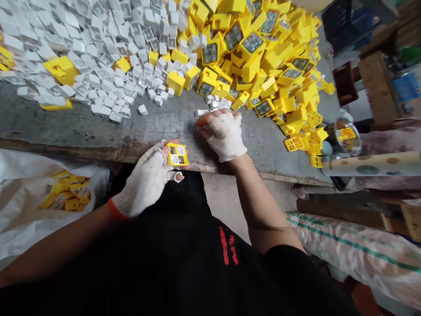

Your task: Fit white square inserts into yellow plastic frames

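My left hand (148, 177), in a white fingerless glove, holds a small yellow frame (187, 156) at the table's front edge. The frame has four openings; white pieces (174, 159) sit in some of them, while others look dark. My right hand (225, 134), gloved too, rests over the table beside a few small white pieces (221, 103). Its fingers are bent, and whatever is under the fingertips is hidden.
White caps (108, 66) lie heaped at the back left of the grey table (164, 125). Yellow housings (259, 57) pile up at the right, near a clear cup (353, 136). A white sack (26, 188) with yellow parts stands lower left.
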The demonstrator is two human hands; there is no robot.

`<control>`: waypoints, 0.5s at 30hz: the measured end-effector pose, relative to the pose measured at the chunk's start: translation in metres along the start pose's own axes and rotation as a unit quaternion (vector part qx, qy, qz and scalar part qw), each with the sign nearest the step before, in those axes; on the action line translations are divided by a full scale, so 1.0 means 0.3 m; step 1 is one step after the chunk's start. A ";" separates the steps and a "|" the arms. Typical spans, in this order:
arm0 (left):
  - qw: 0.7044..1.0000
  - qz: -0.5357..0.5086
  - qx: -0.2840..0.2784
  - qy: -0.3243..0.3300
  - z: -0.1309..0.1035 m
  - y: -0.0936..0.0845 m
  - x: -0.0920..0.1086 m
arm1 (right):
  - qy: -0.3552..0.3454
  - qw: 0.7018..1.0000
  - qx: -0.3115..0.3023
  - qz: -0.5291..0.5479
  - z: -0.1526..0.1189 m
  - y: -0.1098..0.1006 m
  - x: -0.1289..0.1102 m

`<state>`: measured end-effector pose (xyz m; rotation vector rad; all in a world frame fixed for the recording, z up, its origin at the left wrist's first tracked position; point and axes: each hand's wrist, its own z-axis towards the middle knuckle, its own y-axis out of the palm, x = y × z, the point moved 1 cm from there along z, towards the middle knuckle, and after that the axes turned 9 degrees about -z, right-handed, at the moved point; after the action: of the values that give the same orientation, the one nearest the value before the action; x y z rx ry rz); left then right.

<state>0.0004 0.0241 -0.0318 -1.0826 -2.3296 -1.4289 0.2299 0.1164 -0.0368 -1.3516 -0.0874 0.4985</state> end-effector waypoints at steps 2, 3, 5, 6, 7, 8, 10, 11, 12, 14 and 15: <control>1.000 -0.009 -0.009 -0.004 0.006 -0.003 -0.006 | -0.009 0.998 0.027 0.056 -0.088 -0.040 -0.044; 1.000 -0.013 -0.014 -0.007 0.007 -0.003 -0.009 | -0.019 0.995 0.039 0.087 -0.131 -0.055 -0.066; 0.999 -0.021 -0.027 -0.018 0.005 -0.001 -0.013 | -0.047 0.986 0.065 0.145 -0.202 -0.072 -0.105; 0.999 -0.025 -0.035 -0.024 0.002 0.001 -0.014 | -0.065 0.980 0.081 0.171 -0.227 -0.075 -0.119; 0.998 -0.026 -0.043 -0.032 -0.001 0.003 -0.013 | -0.087 0.974 0.094 0.189 -0.244 -0.076 -0.129; 0.997 -0.024 -0.052 -0.041 -0.006 0.004 -0.011 | -0.112 0.968 0.104 0.197 -0.253 -0.074 -0.134; 0.996 -0.013 -0.069 -0.062 -0.015 0.003 -0.004 | -0.164 0.960 0.111 0.199 -0.257 -0.068 -0.137; 0.994 -0.005 -0.078 -0.074 -0.019 0.000 0.001 | -0.187 0.957 0.107 0.196 -0.253 -0.065 -0.137; 0.992 0.003 -0.086 -0.088 -0.022 -0.006 0.007 | -0.204 0.954 0.101 0.194 -0.248 -0.062 -0.139; 0.989 0.010 -0.100 -0.112 -0.029 -0.024 0.021 | -0.222 0.950 0.091 0.198 -0.239 -0.056 -0.152; 0.987 0.008 -0.105 -0.123 -0.033 -0.035 0.029 | -0.227 0.949 0.085 0.200 -0.235 -0.054 -0.164</control>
<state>-0.0147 0.0172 -0.0294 -1.4046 -2.3621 -1.6483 0.2148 0.0308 -0.0268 -1.0637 -0.1449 1.1340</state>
